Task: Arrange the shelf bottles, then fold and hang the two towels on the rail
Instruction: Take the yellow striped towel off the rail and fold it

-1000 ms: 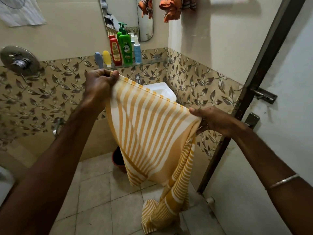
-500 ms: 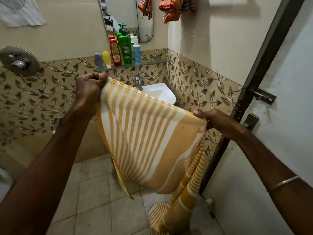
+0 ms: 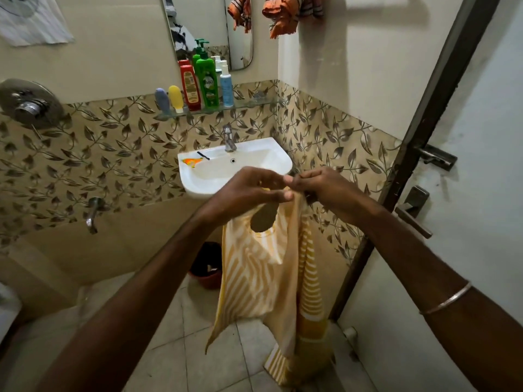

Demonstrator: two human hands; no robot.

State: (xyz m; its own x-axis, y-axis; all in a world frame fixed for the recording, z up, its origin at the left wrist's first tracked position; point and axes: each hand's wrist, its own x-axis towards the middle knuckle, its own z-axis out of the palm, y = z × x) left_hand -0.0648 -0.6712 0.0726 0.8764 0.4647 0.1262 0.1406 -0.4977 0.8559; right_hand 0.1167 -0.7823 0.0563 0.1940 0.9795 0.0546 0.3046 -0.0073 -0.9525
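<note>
The yellow striped towel (image 3: 263, 267) is hanging doubled in front of the sink (image 3: 278, 159), its tail trailing toward the floor, so the fold is risking slipping if either pinch loosens as the 2 corners are meeting. The left hand (image 3: 249, 190) and right hand (image 3: 325, 190) are both pinching its top edge, fingertips touching, arms extending forward.

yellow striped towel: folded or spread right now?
Folded in half: the left hand and right hand hold its top corners together, and the yellow striped towel hangs doubled.
</note>
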